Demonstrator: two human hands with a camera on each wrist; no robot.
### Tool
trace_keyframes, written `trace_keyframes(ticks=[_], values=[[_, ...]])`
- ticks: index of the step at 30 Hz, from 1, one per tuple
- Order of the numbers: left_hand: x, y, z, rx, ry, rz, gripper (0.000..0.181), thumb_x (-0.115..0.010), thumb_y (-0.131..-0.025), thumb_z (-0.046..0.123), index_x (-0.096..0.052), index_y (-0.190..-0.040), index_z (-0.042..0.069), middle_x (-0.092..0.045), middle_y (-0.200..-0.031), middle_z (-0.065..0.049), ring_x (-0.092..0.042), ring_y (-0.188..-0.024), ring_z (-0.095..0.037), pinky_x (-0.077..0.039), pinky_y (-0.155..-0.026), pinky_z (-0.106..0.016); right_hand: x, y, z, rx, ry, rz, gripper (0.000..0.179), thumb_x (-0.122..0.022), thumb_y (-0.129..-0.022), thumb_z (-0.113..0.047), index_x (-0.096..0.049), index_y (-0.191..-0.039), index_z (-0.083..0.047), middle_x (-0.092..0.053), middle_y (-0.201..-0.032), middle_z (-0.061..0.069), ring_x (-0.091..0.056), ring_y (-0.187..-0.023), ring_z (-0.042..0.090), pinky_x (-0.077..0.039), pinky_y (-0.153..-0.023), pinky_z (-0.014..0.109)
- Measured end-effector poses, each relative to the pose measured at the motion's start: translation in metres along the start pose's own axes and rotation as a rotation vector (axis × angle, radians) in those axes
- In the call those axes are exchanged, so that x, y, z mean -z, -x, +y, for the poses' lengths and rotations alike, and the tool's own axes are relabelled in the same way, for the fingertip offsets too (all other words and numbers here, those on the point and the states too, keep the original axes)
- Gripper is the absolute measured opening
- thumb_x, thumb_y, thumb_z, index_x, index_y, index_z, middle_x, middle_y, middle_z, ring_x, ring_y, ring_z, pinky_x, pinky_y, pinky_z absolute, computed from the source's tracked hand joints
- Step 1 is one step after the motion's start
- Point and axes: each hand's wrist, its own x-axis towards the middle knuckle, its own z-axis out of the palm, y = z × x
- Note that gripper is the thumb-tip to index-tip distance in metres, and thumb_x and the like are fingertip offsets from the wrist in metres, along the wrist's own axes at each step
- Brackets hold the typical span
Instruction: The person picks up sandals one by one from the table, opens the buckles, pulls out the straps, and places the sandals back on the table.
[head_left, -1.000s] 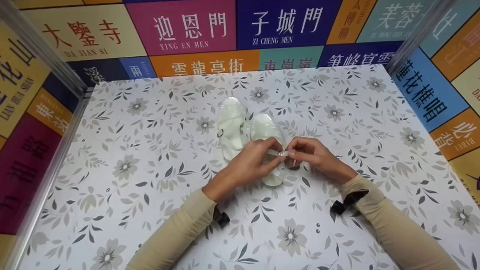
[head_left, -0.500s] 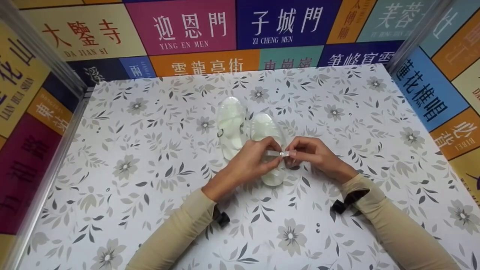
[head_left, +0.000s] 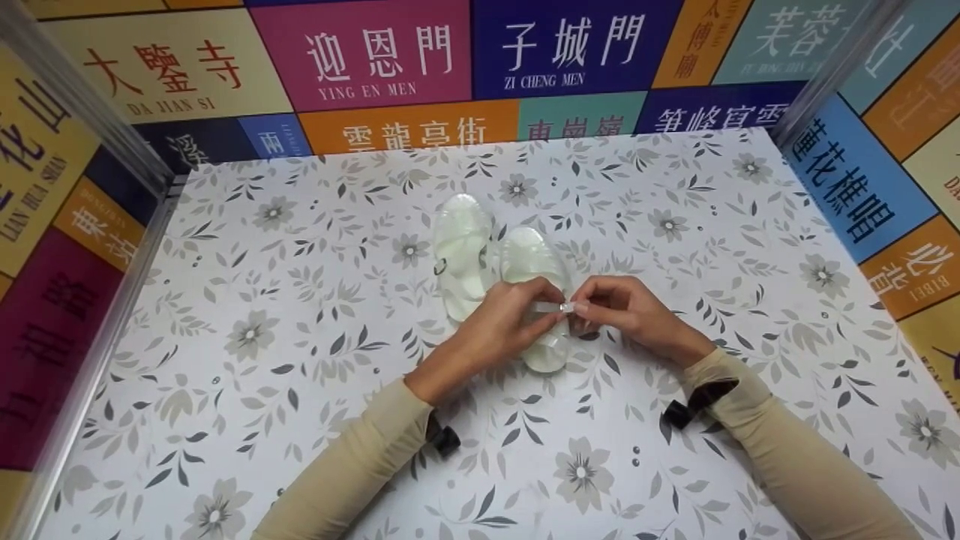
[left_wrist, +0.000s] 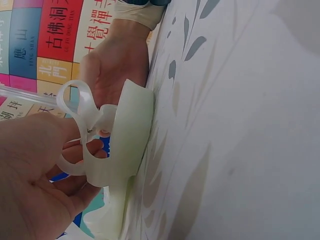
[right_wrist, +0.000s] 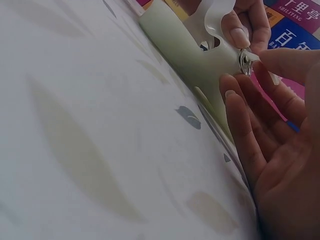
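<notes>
Left hand (head_left: 499, 322) and right hand (head_left: 621, 307) met over the nearer sandal (head_left: 531, 251), both of them grasping. The left gripped its pale strap (head_left: 545, 307) between curled fingers and thumb, with the thumb tip close to the metal buckle (right_wrist: 245, 62). The right pinched the strap's end just past that buckle with thumb and forefinger, its other fingers bent loosely below. Two opposed grips probably served to steady the buckle on one side while giving control of the narrow end on the other; whether the pin sat in a hole was too small to tell

The nearer sandal rested on the patterned tabletop (head_left: 300, 457), roughly midway between the left and right edges, its length running toward the far edge. Resting it there likely let the surface bear its weight, so the fingers had only the strap to manage. Just to its left, and closer to the far edge, lay the farther sandal (head_left: 463, 225), its own small buckle (head_left: 440, 266) facing the left edge. Placed alongside, it was near without seeming to crowd the right hand, which worked from the side facing the right edge
</notes>
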Motion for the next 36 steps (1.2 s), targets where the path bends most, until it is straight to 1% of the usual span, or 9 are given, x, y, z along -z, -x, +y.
trace_keyframes(ticks=[4,7,10,15,22,31,36], values=[[-0.0006,0.0,0.0009,0.011,-0.002,0.0,0.019,-0.077,-0.102,0.018,-0.076,-0.12,0.01,-0.082,-0.119,-0.004,-0.078,-0.114,-0.015,-0.06,-0.099,-0.018,-0.0001,0.0001,0.0009,-0.015,0.025,0.006,0.017,-0.065,-0.107,-0.005,-0.068,-0.109,0.011,-0.071,-0.093,0.032,-0.074,-0.083,0.027,-0.064,-0.074,0.032],[-0.001,-0.0001,0.0012,0.011,-0.002,0.007,0.019,-0.076,-0.102,0.019,-0.077,-0.119,0.009,-0.082,-0.119,-0.004,-0.078,-0.114,-0.016,-0.06,-0.098,-0.019,-0.0008,-0.0004,0.0006,-0.026,0.043,0.012,0.017,-0.067,-0.107,-0.007,-0.069,-0.107,0.01,-0.072,-0.091,0.029,-0.074,-0.081,0.025,-0.063,-0.073,0.03],[-0.0013,-0.0003,0.0011,0.005,-0.002,0.012,0.019,-0.077,-0.102,0.018,-0.077,-0.119,0.009,-0.083,-0.118,-0.005,-0.079,-0.114,-0.017,-0.061,-0.097,-0.019,-0.0013,-0.001,-0.0009,-0.024,0.044,0.01,0.021,-0.065,-0.108,-0.008,-0.068,-0.106,0.012,-0.074,-0.09,0.025,-0.074,-0.081,0.023,-0.063,-0.073,0.029],[-0.001,0.0001,0.0014,-0.003,0.004,0.007,0.02,-0.077,-0.102,0.017,-0.077,-0.12,0.009,-0.082,-0.119,-0.006,-0.079,-0.115,-0.017,-0.06,-0.097,-0.017,-0.0004,-0.0014,-0.0025,-0.009,0.015,-0.002,0.026,-0.059,-0.11,-0.008,-0.065,-0.106,0.017,-0.076,-0.09,0.021,-0.075,-0.081,0.023,-0.064,-0.072,0.031],[-0.0011,0.0006,0.001,0.009,0.007,0.005,0.021,-0.076,-0.102,0.018,-0.077,-0.121,0.009,-0.082,-0.121,-0.005,-0.077,-0.118,-0.017,-0.059,-0.103,-0.019,-0.001,-0.0015,0.0002,-0.014,0.018,0.015,0.023,-0.06,-0.11,-0.009,-0.065,-0.105,0.013,-0.072,-0.088,0.024,-0.071,-0.077,0.023,-0.062,-0.07,0.03],[-0.0037,0.0002,0.002,-0.008,0.016,0.009,0.019,-0.076,-0.103,0.017,-0.076,-0.12,0.009,-0.082,-0.119,-0.006,-0.077,-0.118,-0.017,-0.058,-0.101,-0.016,-0.0021,-0.0007,0.0009,-0.023,0.064,0.022,0.021,-0.063,-0.109,-0.01,-0.07,-0.106,0.009,-0.071,-0.089,0.03,-0.069,-0.075,0.023,-0.061,-0.069,0.028],[-0.004,0.0001,0.0013,-0.011,0.026,0.011,0.019,-0.076,-0.103,0.017,-0.076,-0.12,0.009,-0.082,-0.119,-0.006,-0.077,-0.118,-0.018,-0.058,-0.101,-0.016,-0.002,-0.0004,-0.0023,-0.042,0.066,0.012,0.025,-0.061,-0.11,-0.013,-0.069,-0.105,0.011,-0.071,-0.09,0.029,-0.07,-0.077,0.023,-0.062,-0.072,0.029]])
